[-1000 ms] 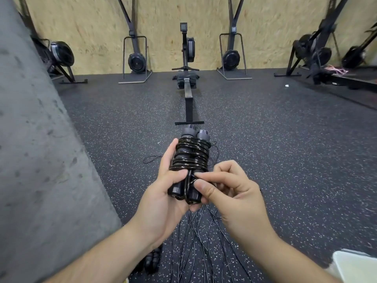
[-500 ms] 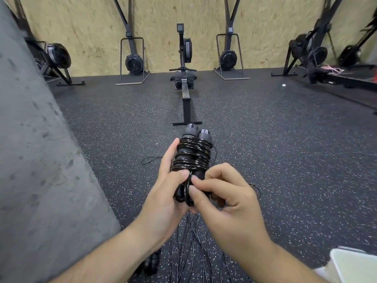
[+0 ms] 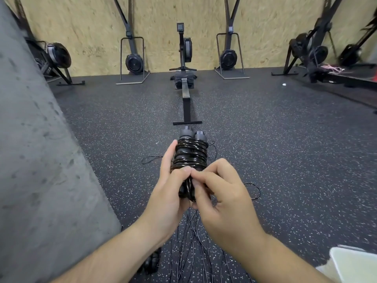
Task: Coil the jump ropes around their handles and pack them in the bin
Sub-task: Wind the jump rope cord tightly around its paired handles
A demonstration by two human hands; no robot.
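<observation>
A black jump rope (image 3: 190, 158) is coiled tightly round its two side-by-side handles, held upright at the centre of the head view. My left hand (image 3: 169, 193) grips the bundle from the left, thumb across the lower coils. My right hand (image 3: 222, 199) pinches the rope's end at the bottom of the coil, thumb and forefinger pressed against the handles. Several loose black ropes (image 3: 195, 248) lie on the floor below my hands, with other handles (image 3: 152, 262) beside my left forearm. A white bin (image 3: 355, 264) shows its corner at the lower right.
A grey concrete pillar (image 3: 40, 160) fills the left side. A rowing machine (image 3: 186, 84) stretches ahead along the speckled rubber floor (image 3: 285, 150), its foot just beyond the bundle. More machines stand against the wooden back wall and at the right.
My right hand has shifted up and leftward against the lower coil, its fingers closing tighter on the rope's end. The bundle stays in my left hand, nearly still.
</observation>
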